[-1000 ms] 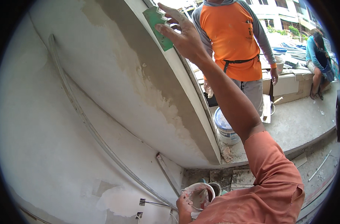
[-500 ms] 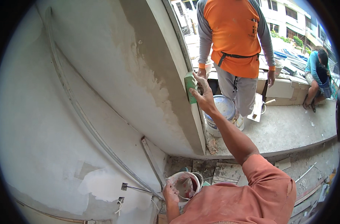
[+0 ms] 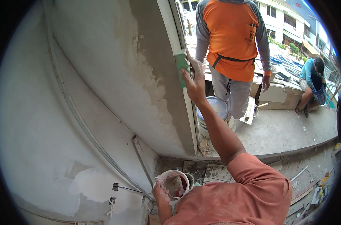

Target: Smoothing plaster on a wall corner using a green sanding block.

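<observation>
My right hand is stretched up along the narrow edge face of the wall. Its fingers are curled round a green sponge-like block, which lies against that edge. Low in front of my body, my left hand grips the rim of a round pale bucket. Inside the bucket are greyish wet material and a dark red piece. Damp grey plaster runs down the wall beside the edge, with a ragged border against the paler surface.
A person in an orange and grey shirt stands just beyond the wall edge, near a lidded bucket. Another person sits farther right. A long bent pipe leans on the wall. Boards and debris litter the floor.
My right hand and the green block have moved up along the wall edge. My left hand stays on the bucket. The whole view has shifted slightly.
</observation>
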The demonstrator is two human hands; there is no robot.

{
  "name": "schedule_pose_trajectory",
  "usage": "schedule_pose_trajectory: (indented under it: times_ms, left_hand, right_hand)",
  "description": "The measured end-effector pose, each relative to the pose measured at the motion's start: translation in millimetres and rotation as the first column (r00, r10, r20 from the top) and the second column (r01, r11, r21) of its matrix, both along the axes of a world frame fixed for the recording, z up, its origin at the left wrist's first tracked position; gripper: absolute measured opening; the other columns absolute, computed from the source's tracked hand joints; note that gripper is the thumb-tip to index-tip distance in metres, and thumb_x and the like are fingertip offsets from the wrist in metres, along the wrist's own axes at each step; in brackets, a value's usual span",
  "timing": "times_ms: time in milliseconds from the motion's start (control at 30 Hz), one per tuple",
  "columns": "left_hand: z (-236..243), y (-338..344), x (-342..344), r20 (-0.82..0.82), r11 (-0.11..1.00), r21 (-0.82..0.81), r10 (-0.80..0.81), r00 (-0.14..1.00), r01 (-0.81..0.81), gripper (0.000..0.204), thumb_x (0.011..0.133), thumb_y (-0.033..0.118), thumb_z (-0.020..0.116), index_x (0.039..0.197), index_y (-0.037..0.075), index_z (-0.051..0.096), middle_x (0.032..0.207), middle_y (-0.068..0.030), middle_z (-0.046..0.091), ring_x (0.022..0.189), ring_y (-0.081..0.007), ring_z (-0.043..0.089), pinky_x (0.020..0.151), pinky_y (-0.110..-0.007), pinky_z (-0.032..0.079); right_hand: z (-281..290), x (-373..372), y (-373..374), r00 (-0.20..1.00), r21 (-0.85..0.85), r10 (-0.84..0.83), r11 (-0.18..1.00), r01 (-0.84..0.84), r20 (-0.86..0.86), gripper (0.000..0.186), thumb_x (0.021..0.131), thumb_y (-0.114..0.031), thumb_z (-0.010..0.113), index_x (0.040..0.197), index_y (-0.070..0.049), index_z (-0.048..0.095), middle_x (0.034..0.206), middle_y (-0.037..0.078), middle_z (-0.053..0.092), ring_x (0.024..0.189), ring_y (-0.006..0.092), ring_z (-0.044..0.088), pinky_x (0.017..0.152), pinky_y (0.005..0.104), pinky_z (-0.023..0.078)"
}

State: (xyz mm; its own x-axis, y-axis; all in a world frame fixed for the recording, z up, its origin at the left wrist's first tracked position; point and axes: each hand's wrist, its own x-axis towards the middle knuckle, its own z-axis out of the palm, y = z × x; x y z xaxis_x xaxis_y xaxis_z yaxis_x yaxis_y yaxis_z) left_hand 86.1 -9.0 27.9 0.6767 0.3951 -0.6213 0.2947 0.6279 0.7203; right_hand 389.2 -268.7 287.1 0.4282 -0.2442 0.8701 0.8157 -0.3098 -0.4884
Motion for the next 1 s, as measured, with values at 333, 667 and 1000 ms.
schedule_pose_trajectory:
  times_ms: [333, 667, 1000]
  left_hand:
    - [-8, -1, 15, 0.031, 0.993, 0.017, -0.117, 0.993, 0.116, 0.028, 0.101, 0.035, 0.063, 0.086, 0.014, 0.052, 0.064, 0.0073, 0.031, 0.049, -0.0061, 0.028, 0.045, -0.025, 0.025]
    - [-26, 19, 27, 0.039, 0.974, 0.025, -0.224, 0.974, 0.223, 0.036, 0.099, 0.045, 0.064, 0.079, 0.019, 0.049, 0.064, 0.0094, 0.024, 0.051, -0.0058, 0.022, 0.048, -0.026, 0.022]
    - [-28, 37, 39, 0.038, 0.962, 0.015, -0.273, 0.961, 0.273, 0.032, 0.1, 0.043, 0.064, 0.085, 0.018, 0.052, 0.065, 0.0092, 0.025, 0.052, -0.0055, 0.023, 0.048, -0.026, 0.022]
  right_hand:
    - [4, -56, -55, 0.888, -0.05, -0.456, 0.887, 0.459, 0.059, 0.074, 0.083, -0.008, 0.077, 0.149, -0.003, 0.045, 0.145, 0.018, 0.048, 0.125, 0.028, 0.051, 0.108, 0.0405, 0.04]
    - [235, -64, -37, 0.569, -0.452, -0.303, 0.376, 0.809, 0.765, 0.061, 0.083, -0.024, 0.077, 0.14, -0.015, 0.059, 0.145, 0.01, 0.048, 0.124, 0.0306, 0.046, 0.104, 0.0487, 0.036]
    - [28, -45, -19, 0.722, -0.715, -0.339, 0.172, 0.678, 0.603, 0.056, 0.081, -0.032, 0.081, 0.134, -0.036, 0.066, 0.147, -0.002, 0.049, 0.13, 0.0166, 0.046, 0.111, 0.0404, 0.031]
